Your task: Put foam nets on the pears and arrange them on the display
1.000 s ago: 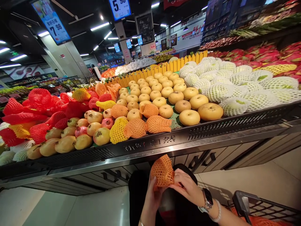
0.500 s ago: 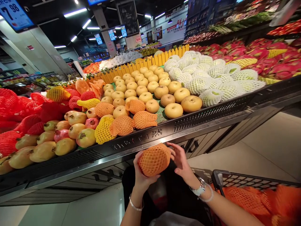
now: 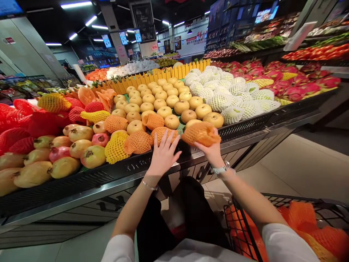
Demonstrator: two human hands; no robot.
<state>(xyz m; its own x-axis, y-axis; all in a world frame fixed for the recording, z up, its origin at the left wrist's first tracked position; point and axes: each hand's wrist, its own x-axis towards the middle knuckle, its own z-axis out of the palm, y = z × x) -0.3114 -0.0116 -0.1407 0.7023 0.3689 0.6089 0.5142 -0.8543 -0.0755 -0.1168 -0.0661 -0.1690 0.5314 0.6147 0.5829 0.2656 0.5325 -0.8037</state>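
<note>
Both hands have come up from below the rim to the fruit display, and the orange foam-netted round fruit that sat in the left hand half a second ago is now in the right hand. The long black-fronted display surface fills the middle of the view, seen from closer than before. Its rows of bare tan round pears run back to a yellow picket divider. At the lower right, more of the black wire shopping cart shows, loaded with loose orange foam nets. The right hand's fingers are closed from beneath around the netted fruit, holding it just above the surface's front edge, beside the nearest bare pears. The left hand is spread wide, fingers apart and gripping nothing, lying over a second orange-netted fruit in the front row. Near that lies a yellow foam net. A silver wristwatch shows on the right wrist.
</note>
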